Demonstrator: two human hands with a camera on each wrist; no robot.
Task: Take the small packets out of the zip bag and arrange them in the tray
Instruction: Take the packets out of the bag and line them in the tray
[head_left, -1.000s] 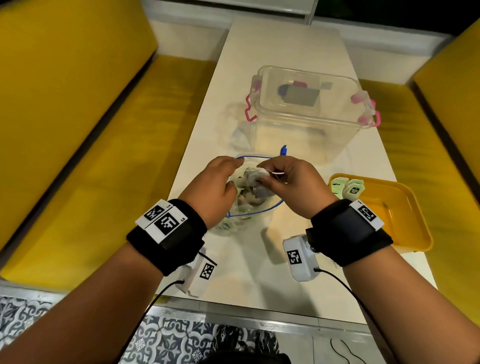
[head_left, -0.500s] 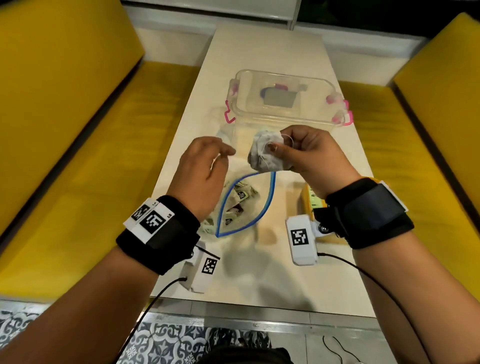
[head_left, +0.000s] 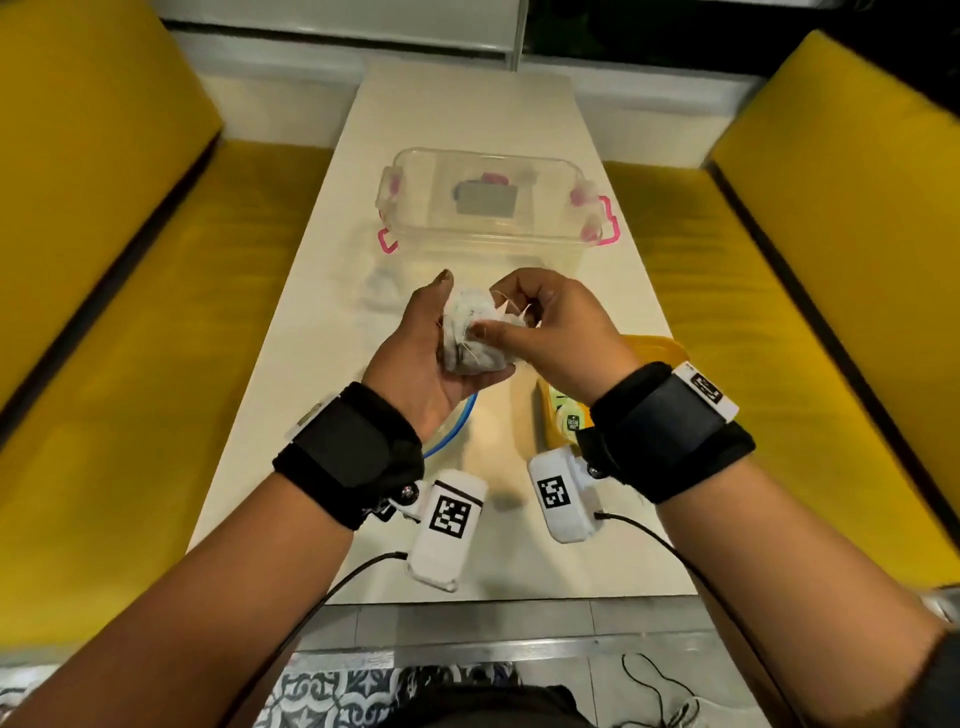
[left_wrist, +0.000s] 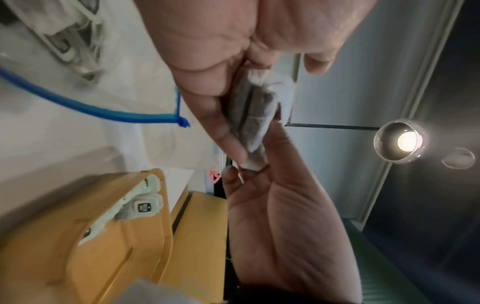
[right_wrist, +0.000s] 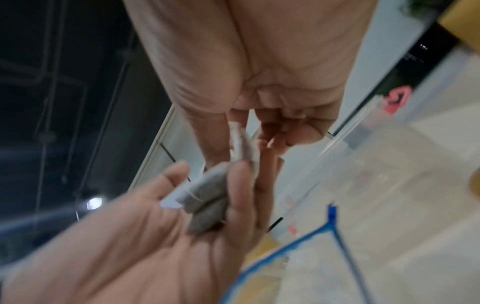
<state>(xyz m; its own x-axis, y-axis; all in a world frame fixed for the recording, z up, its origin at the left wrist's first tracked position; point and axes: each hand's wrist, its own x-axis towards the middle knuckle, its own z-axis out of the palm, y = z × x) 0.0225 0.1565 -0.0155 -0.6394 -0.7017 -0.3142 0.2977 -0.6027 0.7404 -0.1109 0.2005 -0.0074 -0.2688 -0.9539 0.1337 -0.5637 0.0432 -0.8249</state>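
No words or numbers can be read. The packets (head_left: 570, 422) in the tray (head_left: 655, 347) carry small dark printed labels, too blurred to make out, also in the left wrist view. The white wrist cameras (head_left: 554, 491) bear black-and-white square code markers, as do the wristbands (head_left: 705, 387).

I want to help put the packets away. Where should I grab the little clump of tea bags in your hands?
Probably pinch the top edge of the tea bags, coming from above. The clump lies in the left hand, and the right hand pinches its upper right side where the strings stick out. The bags look soft, so a light pinch should do.
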